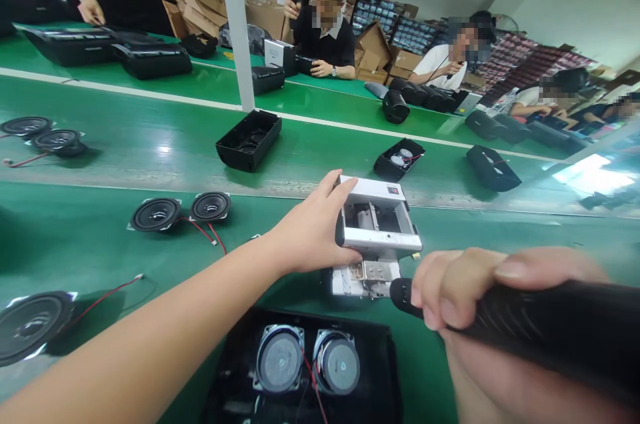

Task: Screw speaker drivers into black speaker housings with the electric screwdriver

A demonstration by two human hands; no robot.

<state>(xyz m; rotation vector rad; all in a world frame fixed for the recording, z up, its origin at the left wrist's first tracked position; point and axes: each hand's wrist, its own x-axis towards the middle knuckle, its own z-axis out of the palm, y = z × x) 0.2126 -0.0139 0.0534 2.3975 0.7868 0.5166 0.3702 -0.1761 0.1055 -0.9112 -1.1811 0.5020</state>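
My left hand (313, 231) is closed around the left side of a silver-white screw feeder (373, 189), an open-framed box with a small switch on top. In my right hand (465, 287) is a black electric screwdriver (555, 327), its nose pointing left at the feeder's metal tray (377, 271). The bit's tip cannot be made out. Below the feeder, at the bottom of the view, lies a black speaker housing (383, 364). Two round speaker drivers (280, 361) sit in it, backs up, with red wires between them.
Loose speaker drivers (155, 214) with red leads lie on the green bench at left, another (35, 324) nearer. Black housings (250, 141) stand on the green belt beyond. A white post (235, 24) rises at its far edge. Several people work across the line, before stacked cartons.
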